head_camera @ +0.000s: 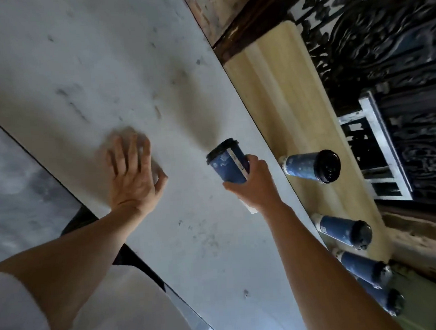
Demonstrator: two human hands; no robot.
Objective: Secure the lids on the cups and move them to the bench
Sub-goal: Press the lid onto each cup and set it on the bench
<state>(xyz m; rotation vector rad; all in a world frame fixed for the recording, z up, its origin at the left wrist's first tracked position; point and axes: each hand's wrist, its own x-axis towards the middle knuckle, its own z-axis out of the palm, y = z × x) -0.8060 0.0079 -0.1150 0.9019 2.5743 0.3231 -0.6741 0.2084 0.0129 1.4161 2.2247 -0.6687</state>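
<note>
While the left hand point(133, 175) lies flat on the pale tabletop point(52, 60) with its fingers spread wide, the right hand point(255, 185) is wrapped tight around a blue cup point(229, 164). This cup has a black lid point(222, 146) on top, and it is up in the air above the tabletop, close to the edge on the bench side. It leans a little.

Past that edge runs a long wooden bench point(270, 85). Four more blue cups stand on it in a row, each with a black lid. The first cup point(303, 166) is near the middle of the bench, just beside the held one. The second cup point(340, 227) comes next, well apart from the first. The third cup point(363, 268) and the fourth cup point(384, 297) are close together near the bench's end. A bit of white sleeve point(14, 317) shows on the left arm. Beyond the bench is a dark, curly metal railing point(383, 40).
</note>
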